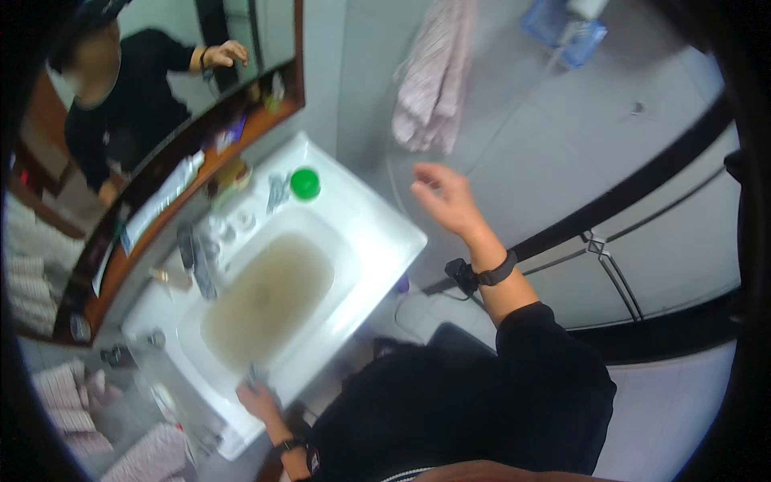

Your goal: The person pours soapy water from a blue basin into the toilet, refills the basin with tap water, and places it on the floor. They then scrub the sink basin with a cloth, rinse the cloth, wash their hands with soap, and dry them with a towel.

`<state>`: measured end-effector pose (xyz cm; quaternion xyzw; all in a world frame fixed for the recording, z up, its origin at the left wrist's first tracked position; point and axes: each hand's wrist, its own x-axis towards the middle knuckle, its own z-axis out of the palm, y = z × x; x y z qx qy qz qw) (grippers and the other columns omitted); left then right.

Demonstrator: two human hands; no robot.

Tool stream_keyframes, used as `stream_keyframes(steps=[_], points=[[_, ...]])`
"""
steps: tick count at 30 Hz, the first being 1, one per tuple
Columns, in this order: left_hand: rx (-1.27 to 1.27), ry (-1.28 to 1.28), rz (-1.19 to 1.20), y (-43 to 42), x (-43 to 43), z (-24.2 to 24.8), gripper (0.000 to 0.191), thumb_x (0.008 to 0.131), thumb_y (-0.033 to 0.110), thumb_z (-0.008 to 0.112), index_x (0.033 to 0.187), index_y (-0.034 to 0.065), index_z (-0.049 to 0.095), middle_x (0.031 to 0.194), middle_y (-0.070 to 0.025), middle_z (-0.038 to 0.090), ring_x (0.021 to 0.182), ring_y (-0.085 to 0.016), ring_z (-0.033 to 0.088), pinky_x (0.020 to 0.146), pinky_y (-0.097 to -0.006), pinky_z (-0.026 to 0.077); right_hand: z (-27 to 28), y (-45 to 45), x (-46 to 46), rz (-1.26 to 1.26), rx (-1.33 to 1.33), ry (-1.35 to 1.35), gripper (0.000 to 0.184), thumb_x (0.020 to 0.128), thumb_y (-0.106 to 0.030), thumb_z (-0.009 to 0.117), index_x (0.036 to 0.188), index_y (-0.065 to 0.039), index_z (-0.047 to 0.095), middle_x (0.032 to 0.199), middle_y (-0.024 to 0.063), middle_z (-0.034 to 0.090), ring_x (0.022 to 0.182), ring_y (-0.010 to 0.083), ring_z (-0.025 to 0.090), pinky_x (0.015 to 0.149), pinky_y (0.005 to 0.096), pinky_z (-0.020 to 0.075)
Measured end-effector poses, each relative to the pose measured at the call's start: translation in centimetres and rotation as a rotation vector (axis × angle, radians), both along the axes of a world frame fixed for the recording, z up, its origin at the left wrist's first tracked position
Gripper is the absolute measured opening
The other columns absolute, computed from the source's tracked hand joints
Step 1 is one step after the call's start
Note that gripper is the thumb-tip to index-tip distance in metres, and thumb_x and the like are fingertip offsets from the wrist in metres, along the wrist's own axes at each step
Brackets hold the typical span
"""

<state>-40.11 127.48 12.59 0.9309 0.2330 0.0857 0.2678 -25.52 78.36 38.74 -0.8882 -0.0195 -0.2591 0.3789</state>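
Note:
Murky brown water (pixel 271 295) stands in the basin of a white washbasin (pixel 367 241). My left hand (pixel 259 400) is over the basin's near left rim, its fingers closed around a small grey-blue item (pixel 253 370), too blurred to name. Away to the right, beyond the washbasin's corner, my right hand (pixel 449 199) is raised with nothing in it, thumb and loosely curled fingers apart. A round green lid or tub (pixel 305 184) sits on the back right corner of the washbasin. The dark grey faucet (pixel 197 262) rises from the back ledge.
A wooden mirror shelf (pixel 253 129) above the ledge carries a toothpaste tube (pixel 162 199). Along the ledge are small white containers (pixel 244 220) and a bottle (pixel 170 278). A pink towel (pixel 430 84) hangs at the right wall, near a black-framed shower enclosure (pixel 602 196).

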Motion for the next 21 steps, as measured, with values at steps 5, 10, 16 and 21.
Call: stream_keyframes(steps=[5, 10, 16, 21], points=[[-0.029, -0.041, 0.031, 0.1, 0.3, 0.2, 0.024, 0.077, 0.009, 0.054, 0.095, -0.0059, 0.054, 0.095, -0.0208, 0.054, 0.093, -0.038, 0.051, 0.085, -0.043, 0.04, 7.0, -5.8, 0.8, -0.509, 0.222, -0.722, 0.017, 0.083, -0.008, 0.061, 0.098, 0.001, 0.063, 0.083, 0.0053, 0.064, 0.072, 0.011, 0.059, 0.067, 0.025, 0.0484], [-0.051, -0.085, 0.057, 0.2, 0.2, -0.4, 0.026, 0.078, 0.012, 0.052, 0.096, -0.0071, 0.053, 0.098, -0.0212, 0.053, 0.096, -0.039, 0.05, 0.087, -0.0426, 0.039, 10.5, -9.9, 2.0, -0.872, -0.415, -0.542, 0.025, 0.081, -0.01, 0.057, 0.105, -0.004, 0.062, 0.109, 0.011, 0.06, 0.101, 0.0265, 0.057, 0.087, 0.039, 0.0431], [-0.039, -0.081, 0.06, 0.0, 0.0, -0.1, 0.025, 0.079, 0.012, 0.051, 0.096, -0.0061, 0.053, 0.097, -0.0206, 0.053, 0.096, -0.038, 0.05, 0.086, -0.0427, 0.039, 12.4, -11.8, 5.6, -0.891, -1.095, -0.385, 0.068, 0.075, -0.03, 0.066, 0.135, -0.011, 0.042, 0.14, 0.006, 0.039, 0.131, 0.0242, 0.029, 0.108, 0.0467, 0.01], [-0.035, -0.091, 0.049, -0.2, 0.0, 0.2, 0.023, 0.079, 0.011, 0.051, 0.095, -0.0053, 0.052, 0.095, -0.0204, 0.053, 0.094, -0.038, 0.05, 0.085, -0.0431, 0.039, 13.7, -12.5, 7.2, -0.957, -1.099, -0.255, 0.074, 0.076, -0.036, 0.064, 0.138, -0.009, 0.036, 0.142, 0.0047, 0.037, 0.134, 0.0248, 0.025, 0.107, 0.052, 0.0017]])
